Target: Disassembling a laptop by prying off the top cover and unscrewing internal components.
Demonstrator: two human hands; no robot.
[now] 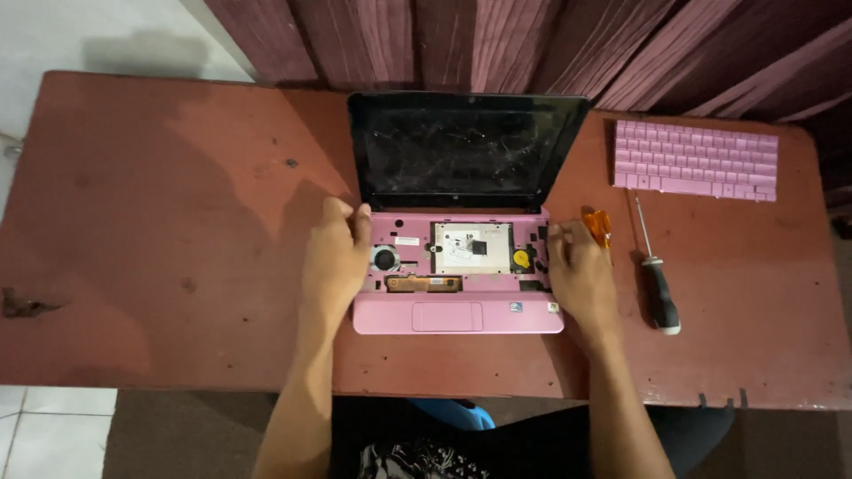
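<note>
Head view, count: one pink laptop (458,302), one detached pink keyboard (696,160), one black-handled screwdriver (655,277), one small orange tool (597,226), two hands.
Laptop: sits mid-tabletop, lid up, dark smudged screen (461,151) facing the person; the keyboard bay is open, showing a silver plate (470,247), a round fan (384,259) and a yellow coin-shaped part (521,259).
Left hand: the left hand (335,262) lies on the laptop's left edge, fingers curled against the base near the hinge, gripping nothing loose.
Right hand: the right hand (579,270) rests on the right edge, fingertips on the base; from here it looks to hold nothing, though the palm is hidden.
Keyboard: lies flat at the far right, well apart from the laptop.
Screwdriver: just right of the right hand, tip pointing away from the person.
Orange tool: just beside the right hand's knuckles.
Edges and room: broad bare stretch left of the laptop; laptop's front edge near the tabletop's near edge.
Surface: worn reddish-brown tabletop (151,266), scuffed and stained.
Room: dark slatted wall (532,44) behind, pale tile floor (53,426) at left.
</note>
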